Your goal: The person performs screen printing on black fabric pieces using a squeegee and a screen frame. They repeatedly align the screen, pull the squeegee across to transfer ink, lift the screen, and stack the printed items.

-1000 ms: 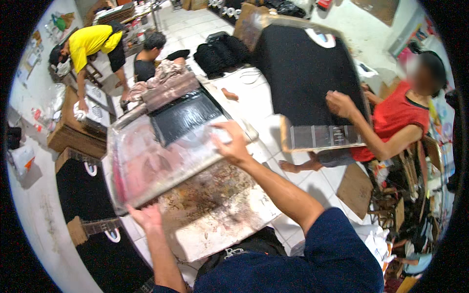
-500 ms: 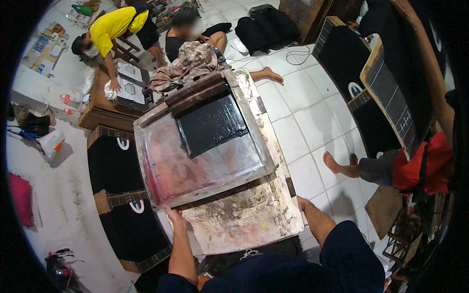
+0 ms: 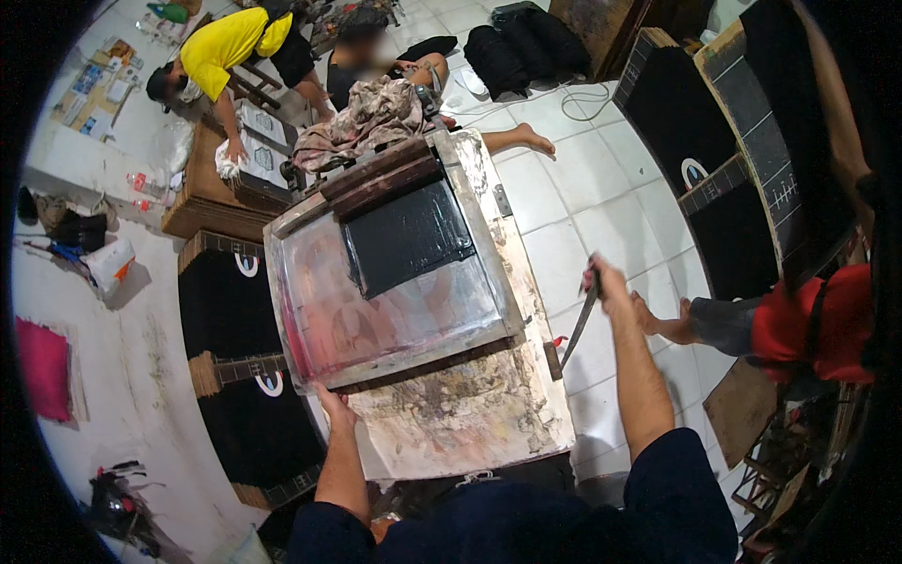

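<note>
A screen printing frame lies over a stained board, with a dark gap under its near edge. Black ink covers the upper right of its mesh, below a brown wooden squeegee. At the frame's near left corner, my left hand has its fingers closed on the edge. My right hand is out beyond the board's right side, fingers wrapped around a thin dark bar. The bar slants down to a dark block on the board's edge.
Boards with black cloth panels line the left, and more stand right. A crumpled cloth lies behind the frame. A person in yellow leans over a stack, another sits on the floor, and one in red is at right.
My right hand has left the board's near right edge, moved up and outward, and now grips the dark bar. My left hand stays at the frame's corner.
</note>
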A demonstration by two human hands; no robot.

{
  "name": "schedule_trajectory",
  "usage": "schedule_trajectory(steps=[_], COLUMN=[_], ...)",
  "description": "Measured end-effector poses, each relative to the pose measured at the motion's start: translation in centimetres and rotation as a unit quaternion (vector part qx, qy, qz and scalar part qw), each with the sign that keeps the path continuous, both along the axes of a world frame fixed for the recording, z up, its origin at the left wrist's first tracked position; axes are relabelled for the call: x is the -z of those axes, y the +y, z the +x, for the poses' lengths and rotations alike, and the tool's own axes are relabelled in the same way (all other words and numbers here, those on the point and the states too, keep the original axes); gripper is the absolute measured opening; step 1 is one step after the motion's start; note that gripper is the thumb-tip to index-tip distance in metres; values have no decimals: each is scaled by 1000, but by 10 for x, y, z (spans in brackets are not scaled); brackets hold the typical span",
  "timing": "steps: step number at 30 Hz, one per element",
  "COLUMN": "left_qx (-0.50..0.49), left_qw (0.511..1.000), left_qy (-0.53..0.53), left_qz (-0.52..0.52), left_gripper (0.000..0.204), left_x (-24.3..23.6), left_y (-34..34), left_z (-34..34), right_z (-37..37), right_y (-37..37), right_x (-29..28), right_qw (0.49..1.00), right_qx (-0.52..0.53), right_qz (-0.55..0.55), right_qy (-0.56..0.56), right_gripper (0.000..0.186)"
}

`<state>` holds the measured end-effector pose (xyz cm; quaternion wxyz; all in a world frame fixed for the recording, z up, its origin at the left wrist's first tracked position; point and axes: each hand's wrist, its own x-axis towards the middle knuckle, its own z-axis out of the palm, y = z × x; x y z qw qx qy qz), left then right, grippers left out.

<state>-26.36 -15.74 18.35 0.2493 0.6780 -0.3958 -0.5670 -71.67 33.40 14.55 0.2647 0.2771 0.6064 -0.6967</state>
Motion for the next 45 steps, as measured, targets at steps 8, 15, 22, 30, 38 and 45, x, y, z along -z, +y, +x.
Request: schedule_trajectory(steps=[8, 15, 22, 30, 38, 45], left_qx=[-14, -34, -45, 22, 169, 315], left_qw=[1000, 997, 988, 977, 979, 889], left_qy=[0, 62, 147, 202, 44, 143], left_qz=[1, 17, 17, 64, -109, 301], left_gripper=[100, 92, 92, 93, 49, 96], left_x=[9, 14, 23, 17, 20, 47], left_y=[0, 5, 7, 19, -18, -51], left_z=[-2, 0, 5, 8, 89, 131], right_z=[23, 209, 217, 242, 322, 356], right_y=[-18, -84, -162, -142, -79, -41], right_x=[-176, -114, -79, -67, -77, -49], right_qw=[914, 843, 963, 867, 749, 856], right_qx=[16, -430, -252, -268, -133, 181], right_qz=[91, 266, 35, 329, 640, 482], right_qy=[395, 186, -93, 262, 112, -32], right_gripper=[29, 59, 26, 59, 98, 146])
